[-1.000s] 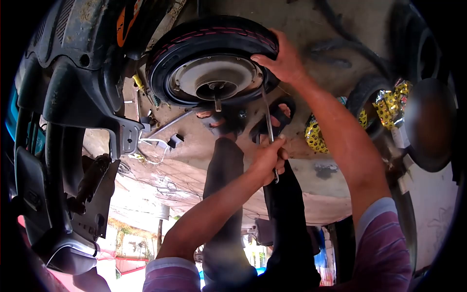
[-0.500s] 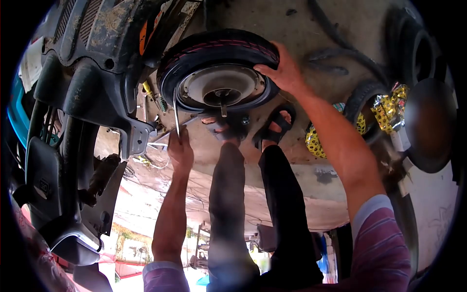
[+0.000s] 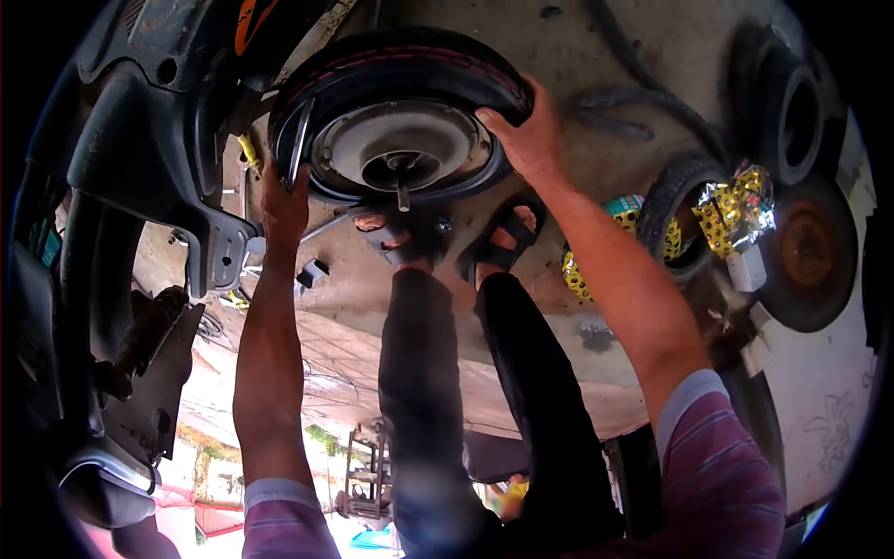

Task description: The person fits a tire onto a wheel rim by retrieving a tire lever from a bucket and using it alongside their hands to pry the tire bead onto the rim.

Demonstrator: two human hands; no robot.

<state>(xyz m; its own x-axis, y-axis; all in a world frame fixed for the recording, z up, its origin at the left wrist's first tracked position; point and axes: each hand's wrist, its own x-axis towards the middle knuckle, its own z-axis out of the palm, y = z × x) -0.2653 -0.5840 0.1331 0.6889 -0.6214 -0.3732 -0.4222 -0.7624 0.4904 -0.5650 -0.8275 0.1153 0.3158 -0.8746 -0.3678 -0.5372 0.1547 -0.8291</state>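
A scooter wheel [image 3: 400, 149] with a black tyre [image 3: 410, 58] and a grey metal hub stands tilted on the floor in front of my feet. Its axle points toward me. My right hand [image 3: 529, 140] grips the tyre's right side, thumb on the near sidewall and fingers behind the tread. At the wheel's left edge, my left hand [image 3: 284, 203] is closed around a shiny metal tyre lever [image 3: 301, 140]. The lever slants up across the tyre's left sidewall beside the rim. Whether its far tip sits under the bead cannot be made out.
A dark scooter body [image 3: 140, 140] fills the left side. Loose tyres [image 3: 799, 116] and yellow patterned wrappers [image 3: 731, 214] lie at the right. A black tube [image 3: 643, 70] stretches across the floor behind. Near my left hand lies a yellow-handled tool [image 3: 247, 149].
My left hand has moved up and left with the tyre lever, closer to the tyre's edge. The whole view has shifted somewhat, and my right hand keeps its hold on the tyre.
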